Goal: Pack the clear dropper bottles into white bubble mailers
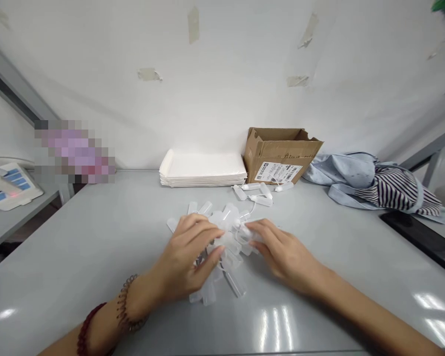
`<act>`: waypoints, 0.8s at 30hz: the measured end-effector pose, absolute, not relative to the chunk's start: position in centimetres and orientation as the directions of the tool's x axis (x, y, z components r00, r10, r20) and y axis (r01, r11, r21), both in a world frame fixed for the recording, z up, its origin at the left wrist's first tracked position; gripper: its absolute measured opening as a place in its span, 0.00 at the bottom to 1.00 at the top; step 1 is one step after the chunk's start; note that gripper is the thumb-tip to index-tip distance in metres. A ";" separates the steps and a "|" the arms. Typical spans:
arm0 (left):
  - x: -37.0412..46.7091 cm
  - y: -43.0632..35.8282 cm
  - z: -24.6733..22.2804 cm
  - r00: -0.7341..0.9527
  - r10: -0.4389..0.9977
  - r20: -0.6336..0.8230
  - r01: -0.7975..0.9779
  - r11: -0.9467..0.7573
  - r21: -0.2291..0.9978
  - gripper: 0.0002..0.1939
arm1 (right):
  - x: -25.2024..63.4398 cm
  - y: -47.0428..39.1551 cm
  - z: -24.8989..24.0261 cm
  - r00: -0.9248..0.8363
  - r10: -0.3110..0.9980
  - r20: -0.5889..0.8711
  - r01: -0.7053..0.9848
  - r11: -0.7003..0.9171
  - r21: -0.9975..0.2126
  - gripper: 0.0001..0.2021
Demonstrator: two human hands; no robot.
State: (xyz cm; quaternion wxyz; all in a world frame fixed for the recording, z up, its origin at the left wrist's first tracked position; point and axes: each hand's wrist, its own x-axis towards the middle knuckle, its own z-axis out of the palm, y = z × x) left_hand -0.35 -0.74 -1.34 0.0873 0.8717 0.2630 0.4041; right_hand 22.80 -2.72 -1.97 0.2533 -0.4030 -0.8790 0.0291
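Observation:
A loose pile of small translucent white plastic tubes (235, 284) lies on the table, its pieces pointing in all directions. My left hand (191, 249) curves over the left side of the pile, thumb and index finger closed around part of a tube. On the other side, my right hand (282, 247) pinches another translucent tube between thumb and fingers. Thin white loops show among the pieces near the right fingertips. What lies beneath my left palm is hidden.
Several more tubes (261, 200) lie before an open cardboard box (282, 158). Beside it sits a stack of white flat sheets or envelopes (203, 170). Bundled blue and striped cloth (356, 178) and a dark flat object (426, 242) are at the right. A blue-white device (13, 185) stands left.

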 end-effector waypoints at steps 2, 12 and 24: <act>-0.6 -0.1 -1.6 0.516 0.540 0.665 0.426 -0.835 0.348 0.09 | 23.0 -2.0 -2.4 -0.510 0.782 0.359 0.756 0.607 -0.247 0.12; -0.9 0.5 -1.8 0.483 0.530 0.697 0.470 -0.829 0.303 0.06 | 26.4 1.5 -2.5 -0.437 0.801 0.410 0.846 0.520 -0.114 0.17; -2.2 1.8 -1.1 0.403 0.557 0.726 0.580 -0.769 0.268 0.04 | 32.4 6.7 -5.0 -0.124 0.959 0.255 0.988 0.144 -0.059 0.14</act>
